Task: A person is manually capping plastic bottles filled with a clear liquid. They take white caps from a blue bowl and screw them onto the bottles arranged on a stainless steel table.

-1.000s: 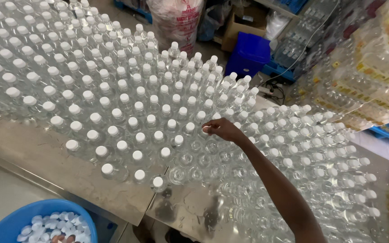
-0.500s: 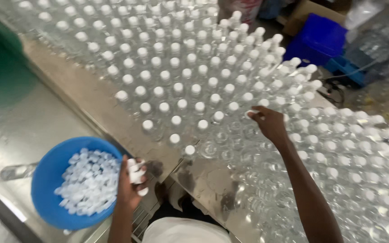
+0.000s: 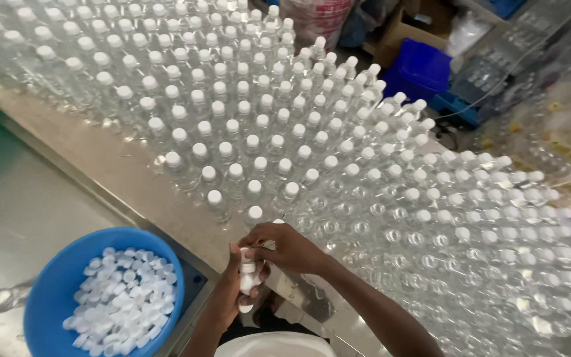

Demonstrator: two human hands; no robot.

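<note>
My left hand (image 3: 232,291) is closed around a small stack of white bottle caps (image 3: 247,277), held just below the near edge of the steel table (image 3: 80,152). My right hand (image 3: 289,248) meets it from the right, fingertips on the top cap of that stack. Right above both hands stand several clear plastic bottles (image 3: 259,152) packed in rows; those to the left wear white caps, while the ones just right of my hands (image 3: 351,228) are uncapped.
A blue bowl (image 3: 54,291) full of loose white caps sits at the lower left. Behind the table are a blue crate (image 3: 421,66), a cardboard box (image 3: 398,33) and wrapped packs of bottles (image 3: 550,119) at the right.
My right hand has come back from the uncapped bottles to my left hand. My left hand, holding caps, has risen from the blue bowl toward the table edge.
</note>
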